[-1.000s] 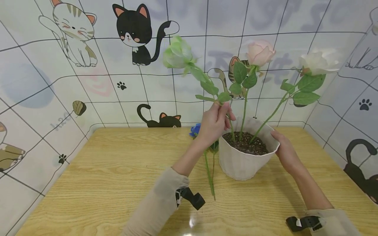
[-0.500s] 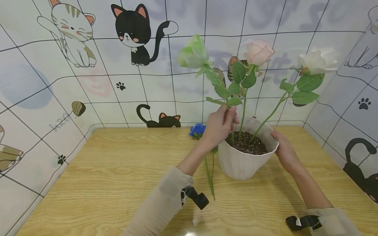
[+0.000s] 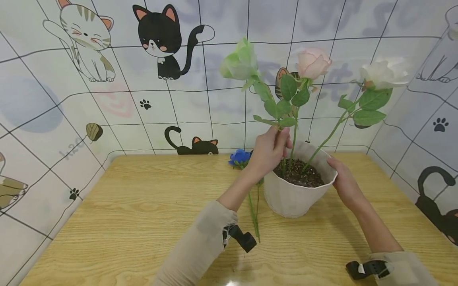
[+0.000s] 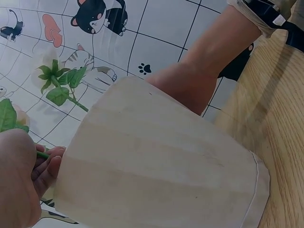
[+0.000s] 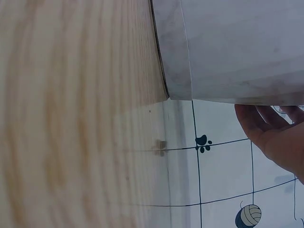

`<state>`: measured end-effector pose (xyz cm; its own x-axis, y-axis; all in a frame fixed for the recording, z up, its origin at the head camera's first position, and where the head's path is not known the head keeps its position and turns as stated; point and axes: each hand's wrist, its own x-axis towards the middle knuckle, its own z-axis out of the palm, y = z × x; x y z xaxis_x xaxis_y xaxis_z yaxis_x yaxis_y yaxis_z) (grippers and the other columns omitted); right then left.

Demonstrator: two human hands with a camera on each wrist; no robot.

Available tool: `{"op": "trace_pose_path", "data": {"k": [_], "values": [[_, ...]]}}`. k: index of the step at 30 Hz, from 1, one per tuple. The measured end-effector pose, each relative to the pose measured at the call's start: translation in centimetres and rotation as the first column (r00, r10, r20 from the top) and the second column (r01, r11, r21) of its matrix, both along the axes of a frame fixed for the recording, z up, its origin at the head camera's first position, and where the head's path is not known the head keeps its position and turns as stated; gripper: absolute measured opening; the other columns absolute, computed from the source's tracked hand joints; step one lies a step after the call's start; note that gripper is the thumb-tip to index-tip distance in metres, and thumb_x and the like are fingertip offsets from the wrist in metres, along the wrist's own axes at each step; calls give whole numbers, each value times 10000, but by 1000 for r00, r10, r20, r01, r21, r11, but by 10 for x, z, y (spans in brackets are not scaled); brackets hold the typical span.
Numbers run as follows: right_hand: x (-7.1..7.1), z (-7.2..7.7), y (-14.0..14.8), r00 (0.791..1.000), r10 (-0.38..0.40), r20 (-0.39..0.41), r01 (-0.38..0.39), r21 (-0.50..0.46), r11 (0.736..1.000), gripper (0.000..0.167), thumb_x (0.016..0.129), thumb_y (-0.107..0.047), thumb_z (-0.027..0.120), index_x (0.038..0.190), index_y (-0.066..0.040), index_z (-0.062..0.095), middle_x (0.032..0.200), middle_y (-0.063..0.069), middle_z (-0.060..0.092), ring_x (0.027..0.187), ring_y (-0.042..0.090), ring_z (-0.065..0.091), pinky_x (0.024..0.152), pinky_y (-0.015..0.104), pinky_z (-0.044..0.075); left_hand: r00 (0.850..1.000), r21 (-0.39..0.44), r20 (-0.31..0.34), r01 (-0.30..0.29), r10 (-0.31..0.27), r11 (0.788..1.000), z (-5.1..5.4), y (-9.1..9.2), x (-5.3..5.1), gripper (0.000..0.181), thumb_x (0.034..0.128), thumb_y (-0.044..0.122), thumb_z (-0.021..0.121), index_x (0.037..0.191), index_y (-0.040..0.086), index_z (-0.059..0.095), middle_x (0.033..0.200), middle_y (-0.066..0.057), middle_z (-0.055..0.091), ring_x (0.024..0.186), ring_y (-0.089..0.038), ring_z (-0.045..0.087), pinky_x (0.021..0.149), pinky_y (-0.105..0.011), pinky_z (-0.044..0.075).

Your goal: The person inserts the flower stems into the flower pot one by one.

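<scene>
My left hand (image 3: 269,150) pinches the stem of a pale green rose (image 3: 240,61) just under its leaves. That stem's lower end stands in the dark soil (image 3: 304,174) of a white pot (image 3: 291,200). On the pot's right side, my right hand (image 3: 345,182) grips the rim. A pink rose (image 3: 313,63) stands upright in the middle of the soil, and a white rose (image 3: 384,75) leans right. In the left wrist view, the pot (image 4: 156,156) hides part of both hands. The right wrist view shows the fingers (image 5: 249,118) against the pot's outer wall.
A blue rose (image 3: 239,157) lies on the wooden table (image 3: 143,210) left of the pot, partly hidden by my left arm. Green stems (image 3: 255,216) extend from there toward the front. A cat-patterned backdrop (image 3: 229,107) surrounds the table.
My left hand has moved right with the green rose, bringing the bloom closer to the pink one. The right hand and the pot have stayed nearly still.
</scene>
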<state>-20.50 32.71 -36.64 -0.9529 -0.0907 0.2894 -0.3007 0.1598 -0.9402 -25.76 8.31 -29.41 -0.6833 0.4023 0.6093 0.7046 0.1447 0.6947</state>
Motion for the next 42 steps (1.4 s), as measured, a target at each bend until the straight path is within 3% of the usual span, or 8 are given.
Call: {"op": "trace_pose_path", "data": {"k": [6,12,19,26,33,42], "values": [[0,0,-1,999,26,-22,-26,-19,999,371,1122,-341,291,1349,-205,550,1245,-131,593,1122,20,535,902,142,429,1000,-28,18,-10,10,1000,-1,0,0,335,1122,261,368,968,56,584,694,-42,612,565,-116,562,529,-221,434],[-1,1,0,1000,7,2,-7,-2,1000,444,1117,-357,290,1415,-97,492,1249,-136,570,1126,15,523,903,134,425,1000,-58,29,-4,5,998,-2,1,0,336,1121,254,375,955,46,581,693,-41,603,571,-114,565,512,-215,424],[0,0,1,1000,-3,5,3,45,999,453,1115,-395,268,1424,-156,498,1285,-141,549,1169,7,496,912,125,405,1000,-88,8,-5,6,996,-7,3,-2,323,1119,235,382,957,39,582,684,-8,587,570,-83,570,496,-210,420],[0,2,0,1000,-20,4,20,78,997,527,1113,-410,259,1453,-69,472,1286,-133,544,1176,12,491,910,124,409,999,-109,44,16,-11,994,-10,3,-5,331,1119,234,381,959,28,584,699,-18,599,584,-84,579,517,-209,431],[1,2,0,1000,-18,18,17,71,997,521,1112,-414,260,1460,-84,465,1284,-125,545,1168,16,497,911,125,411,998,-152,55,39,-31,988,-11,2,-6,347,1121,228,373,941,31,594,676,-33,601,582,-96,578,526,-218,413],[1,3,-1,999,-30,25,28,79,997,567,1114,-399,241,1472,4,416,1270,-139,542,1165,0,493,908,115,405,998,-214,65,6,8,977,-10,3,-5,354,1120,228,377,953,32,619,727,-60,648,576,-81,574,521,-201,432]]}}
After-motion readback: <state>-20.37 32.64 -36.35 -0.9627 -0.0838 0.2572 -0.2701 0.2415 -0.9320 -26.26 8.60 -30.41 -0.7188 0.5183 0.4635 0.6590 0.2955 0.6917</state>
